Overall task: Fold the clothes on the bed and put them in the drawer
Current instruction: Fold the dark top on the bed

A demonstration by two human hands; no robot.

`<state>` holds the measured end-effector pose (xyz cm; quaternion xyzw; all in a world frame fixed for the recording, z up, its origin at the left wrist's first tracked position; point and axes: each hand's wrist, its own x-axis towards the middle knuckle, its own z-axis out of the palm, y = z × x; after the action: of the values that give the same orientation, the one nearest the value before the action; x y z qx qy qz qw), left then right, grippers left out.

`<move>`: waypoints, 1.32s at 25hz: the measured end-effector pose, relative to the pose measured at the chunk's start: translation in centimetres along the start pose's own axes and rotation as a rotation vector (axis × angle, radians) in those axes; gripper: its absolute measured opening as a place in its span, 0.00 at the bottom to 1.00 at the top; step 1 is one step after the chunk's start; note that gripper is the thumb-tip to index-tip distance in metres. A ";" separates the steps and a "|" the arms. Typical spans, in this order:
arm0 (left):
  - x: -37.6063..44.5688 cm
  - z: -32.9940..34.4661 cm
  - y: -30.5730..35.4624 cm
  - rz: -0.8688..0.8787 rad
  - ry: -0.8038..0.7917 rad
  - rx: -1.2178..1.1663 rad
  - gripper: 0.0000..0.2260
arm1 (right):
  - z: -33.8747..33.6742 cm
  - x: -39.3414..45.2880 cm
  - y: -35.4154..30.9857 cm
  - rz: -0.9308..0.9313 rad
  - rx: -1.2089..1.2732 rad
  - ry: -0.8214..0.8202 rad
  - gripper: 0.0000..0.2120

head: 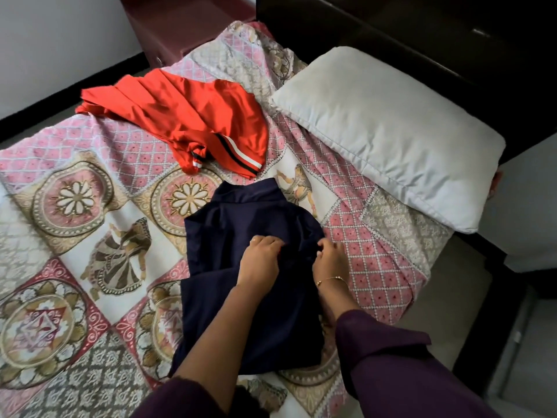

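Folding is under way: left hand [261, 260] and right hand [330, 262] have fingers curled, pinching the navy shirt [241, 285]. Next, fold it; the red shirt [180, 119] waits at eleven o'clock.

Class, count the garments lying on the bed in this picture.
2: a navy garment near the front under both hands, and a red garment crumpled farther back, left of the pillow. Others may lie out of view.

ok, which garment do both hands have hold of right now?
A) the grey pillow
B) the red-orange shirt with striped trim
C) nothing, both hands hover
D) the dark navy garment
D: the left hand and right hand both grip folds of the dark navy garment, while the red-orange shirt with striped trim lies untouched farther up the patterned bedspread.
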<state>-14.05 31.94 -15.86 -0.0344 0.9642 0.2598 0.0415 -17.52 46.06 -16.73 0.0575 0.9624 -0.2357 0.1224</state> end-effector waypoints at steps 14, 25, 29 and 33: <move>-1.4 -0.8 -2.1 -0.399 0.252 -0.067 0.18 | 1.5 1.5 -3.2 -0.527 0.094 -0.101 0.12; -3.3 -0.8 -4.5 -0.257 0.282 0.145 0.20 | 3.0 1.6 -3.1 -0.550 -0.056 -0.373 0.21; -3.2 0.0 -4.4 0.271 0.253 0.215 0.20 | 3.3 2.2 -4.1 -0.447 -0.067 -0.387 0.14; -4.0 0.3 -3.9 0.441 0.430 0.326 0.08 | 2.3 1.7 -5.1 -0.559 -0.298 -0.372 0.14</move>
<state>-9.71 28.93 -17.71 0.1280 0.9639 0.0919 -0.2148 -19.52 40.61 -16.96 -0.2699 0.9260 -0.1236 0.2331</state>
